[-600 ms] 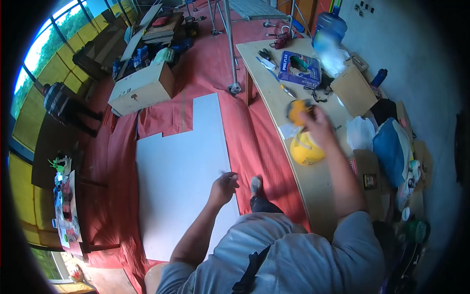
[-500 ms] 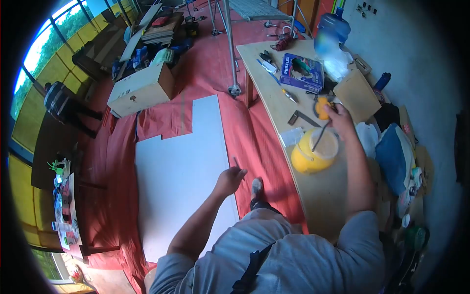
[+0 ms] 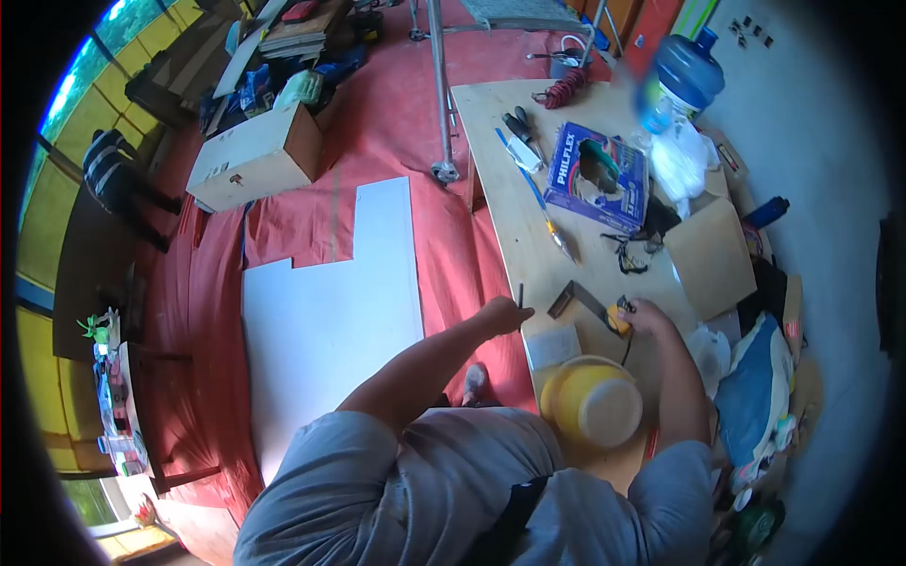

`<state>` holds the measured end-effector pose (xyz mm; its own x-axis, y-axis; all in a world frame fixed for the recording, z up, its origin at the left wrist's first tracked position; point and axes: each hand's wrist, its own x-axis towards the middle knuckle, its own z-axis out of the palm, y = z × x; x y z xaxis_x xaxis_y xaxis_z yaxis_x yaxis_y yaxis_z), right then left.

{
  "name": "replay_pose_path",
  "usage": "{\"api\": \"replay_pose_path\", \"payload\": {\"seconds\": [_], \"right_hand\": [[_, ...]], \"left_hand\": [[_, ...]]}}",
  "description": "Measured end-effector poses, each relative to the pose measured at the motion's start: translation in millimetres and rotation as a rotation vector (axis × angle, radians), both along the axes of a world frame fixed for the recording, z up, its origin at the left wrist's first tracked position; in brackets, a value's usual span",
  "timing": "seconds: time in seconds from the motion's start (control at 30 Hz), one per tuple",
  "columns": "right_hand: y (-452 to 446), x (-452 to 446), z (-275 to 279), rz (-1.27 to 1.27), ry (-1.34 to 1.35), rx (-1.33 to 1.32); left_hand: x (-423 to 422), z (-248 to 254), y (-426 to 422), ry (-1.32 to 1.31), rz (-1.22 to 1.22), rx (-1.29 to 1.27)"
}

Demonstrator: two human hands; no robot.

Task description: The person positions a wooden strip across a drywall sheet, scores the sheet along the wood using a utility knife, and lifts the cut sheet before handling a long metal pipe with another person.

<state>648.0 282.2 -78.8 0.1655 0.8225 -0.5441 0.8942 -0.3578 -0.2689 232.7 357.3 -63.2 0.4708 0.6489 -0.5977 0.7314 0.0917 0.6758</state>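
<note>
My left hand (image 3: 504, 317) is closed around a thin dark stick (image 3: 520, 294), perhaps a pencil, near the left edge of the wooden table (image 3: 491, 151). On the right, my right hand (image 3: 645, 318) grips a yellow tape measure (image 3: 619, 317) just above the tabletop. A dark angle square (image 3: 583, 300) lies between the two hands, its end close to the tape measure. Nearer my body sits a yellow container (image 3: 593, 400) with a pale round face, and a whitish flat piece (image 3: 553, 348) is beside it.
A purple box (image 3: 598, 176), a yellow-tipped tool (image 3: 558, 241) and a cardboard piece (image 3: 711, 258) lie on the table. A water jug (image 3: 687, 72) stands behind. A white board (image 3: 330, 330) covers red floor sheeting. Another person (image 3: 123, 184) bends at far left.
My left hand has moved right to the table edge with the stick. My right hand has lowered the tape measure beside the square. The view has shifted closer to the table.
</note>
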Motion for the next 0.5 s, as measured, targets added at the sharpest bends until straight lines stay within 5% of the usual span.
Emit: {"api": "replay_pose_path", "payload": {"seconds": [0.13,0.23,0.33,0.4,0.5], "right_hand": [[4.6,-3.5,14.3,-0.242,0.213,-0.133],[2.8,6.1,3.7,-0.267,0.172,-0.036],[22.2,-6.7,39.3,-0.060,-0.263,-0.089],[32.7,-13.3,48.8,-0.042,-0.331,0.016],[63.8,-36.7,81.1,-0.053,-0.242,0.015]], "left_hand": [[31.0,1.0,37.0,0.017,-0.071,-0.057],[56.5,-42.8,58.6,-0.141,-0.073,-0.196],[56.3,-60.3,83.0,-0.158,-0.324,-0.158],[27.4,-71.3,97.6,-0.122,-0.642,0.238],[-49.7,-112.8,132.1,-0.161,-0.838,0.333]]}}
